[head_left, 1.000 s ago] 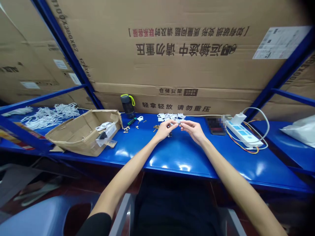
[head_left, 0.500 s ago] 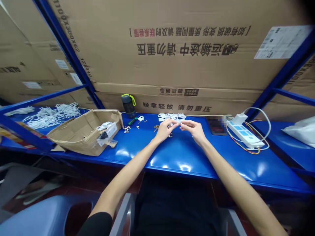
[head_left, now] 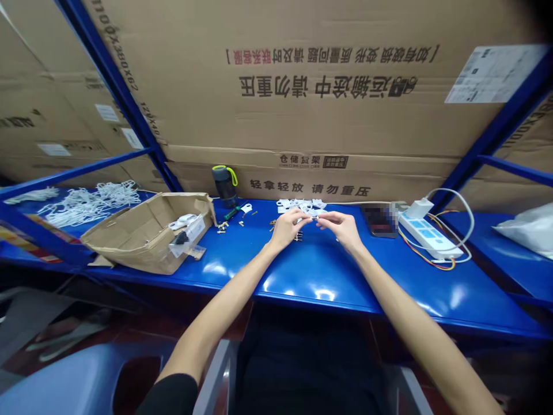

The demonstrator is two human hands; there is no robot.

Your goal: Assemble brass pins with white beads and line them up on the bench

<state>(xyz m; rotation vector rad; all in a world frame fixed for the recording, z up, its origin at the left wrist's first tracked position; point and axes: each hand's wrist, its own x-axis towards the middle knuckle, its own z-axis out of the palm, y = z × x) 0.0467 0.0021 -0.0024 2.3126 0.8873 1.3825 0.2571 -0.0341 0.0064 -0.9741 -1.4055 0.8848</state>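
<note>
Though barely shifted from half a second ago, the left hand [head_left: 287,227] and right hand [head_left: 339,226] stay raised, each grip closed in a pinch on a small white plastic clip [head_left: 313,213] held between them. Just behind lies a pile of white clips [head_left: 298,204], with brass screws [head_left: 297,236] beneath the hands on the blue worktop [head_left: 415,300] and a cardboard box [head_left: 147,236] well left.

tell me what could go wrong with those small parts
The small white plastic part pinched between the left hand and right hand could slip and drop. The loose brass pieces just below the hands might get knocked and scatter across the blue shelf.
</note>
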